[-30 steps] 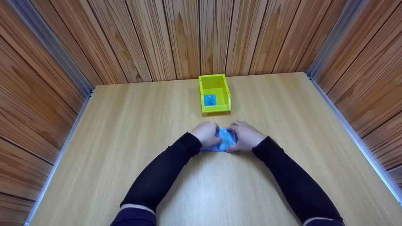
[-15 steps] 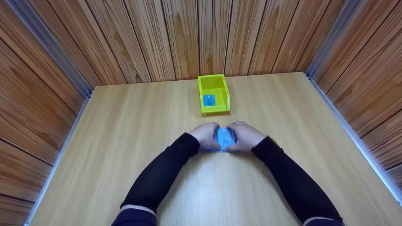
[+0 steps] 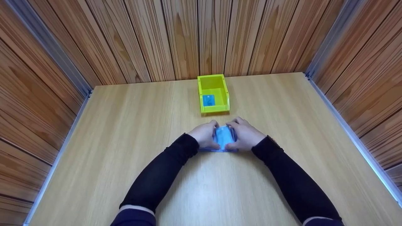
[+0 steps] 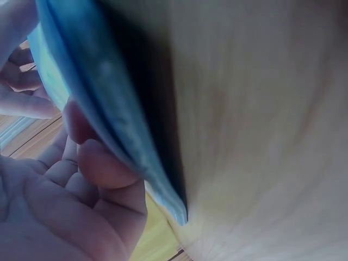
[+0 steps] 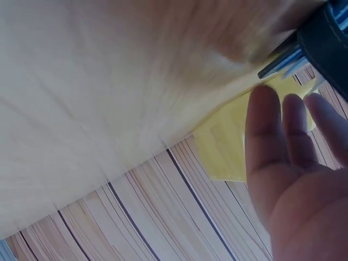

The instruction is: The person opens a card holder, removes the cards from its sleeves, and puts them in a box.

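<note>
Low over the wooden table (image 3: 226, 182), in the head view, both hands hold a flat light-blue item (image 3: 224, 137) with a purplish-blue edge along the bottom. My left hand (image 3: 205, 135) grips its left side, thumb near the lower edge. Fingertips (image 4: 106, 166) press against its thin, layered blue rim (image 4: 125, 119) in the left wrist view. My right hand (image 3: 246, 135) holds the right side between thumb and fingers. In the right wrist view several blue layers (image 5: 293, 62) show within a dark border (image 5: 326, 51), close to the fingertips. The hands hide both ends of it.
A yellow-green open bin (image 3: 215, 109) stands just beyond the hands, near the back of the table. A small blue card-like piece (image 3: 208, 100) lies in its front left part. Wood-plank walls (image 3: 180, 40) with metal edge strips enclose the table at the back and sides.
My left thumb has moved from the item's blue face down toward its lower edge. The light-blue face has risen slightly, and my right fingers have lifted a little along with it.
</note>
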Available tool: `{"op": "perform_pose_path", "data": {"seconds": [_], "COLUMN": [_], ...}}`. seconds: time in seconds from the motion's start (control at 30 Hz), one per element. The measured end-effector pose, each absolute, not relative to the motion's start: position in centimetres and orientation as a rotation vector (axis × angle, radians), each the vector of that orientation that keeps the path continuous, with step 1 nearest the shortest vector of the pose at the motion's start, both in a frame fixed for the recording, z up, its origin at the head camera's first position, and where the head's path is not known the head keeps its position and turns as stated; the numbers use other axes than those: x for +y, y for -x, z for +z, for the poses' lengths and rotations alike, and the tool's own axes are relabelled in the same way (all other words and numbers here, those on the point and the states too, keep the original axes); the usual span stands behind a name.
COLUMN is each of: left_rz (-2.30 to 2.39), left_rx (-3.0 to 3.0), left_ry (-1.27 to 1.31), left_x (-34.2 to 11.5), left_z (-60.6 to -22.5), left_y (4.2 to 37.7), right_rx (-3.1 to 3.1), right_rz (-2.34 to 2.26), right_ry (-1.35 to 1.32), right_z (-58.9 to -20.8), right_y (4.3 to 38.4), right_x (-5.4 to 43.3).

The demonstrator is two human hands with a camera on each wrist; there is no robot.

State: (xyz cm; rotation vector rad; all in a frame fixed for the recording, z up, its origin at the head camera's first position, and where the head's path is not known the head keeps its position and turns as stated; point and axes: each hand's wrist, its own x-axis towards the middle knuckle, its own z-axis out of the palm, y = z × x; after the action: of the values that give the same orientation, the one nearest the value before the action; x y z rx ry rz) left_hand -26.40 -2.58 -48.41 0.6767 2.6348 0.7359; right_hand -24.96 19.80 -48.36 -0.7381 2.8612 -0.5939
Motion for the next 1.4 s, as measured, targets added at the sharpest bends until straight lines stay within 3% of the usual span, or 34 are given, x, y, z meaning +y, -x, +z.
{"op": "perform_pose_path", "data": {"seconds": [0.63, 1.03, 1.4], "left_rz": [0.736, 0.735, 0.800], "left_rx": [2.648, 2.689, 2.697], "left_ry": [-0.622, -0.541, -0.641], "left_x": [-2.8, -7.7, -9.7], "left_z": [-48.3, -47.8, -48.6], "left_y": [26.5, 25.1, 23.6], "right_rx": [2.754, 2.757, 2.679], "right_rz": [-0.807, -0.865, -0.869], "right_ry": [0.679, 0.539, 0.846], "right_z": [-47.3, -46.3, -47.0], "right_y": [24.6, 23.9, 22.2], "right_x": [18.9, 18.0, 16.4]}}
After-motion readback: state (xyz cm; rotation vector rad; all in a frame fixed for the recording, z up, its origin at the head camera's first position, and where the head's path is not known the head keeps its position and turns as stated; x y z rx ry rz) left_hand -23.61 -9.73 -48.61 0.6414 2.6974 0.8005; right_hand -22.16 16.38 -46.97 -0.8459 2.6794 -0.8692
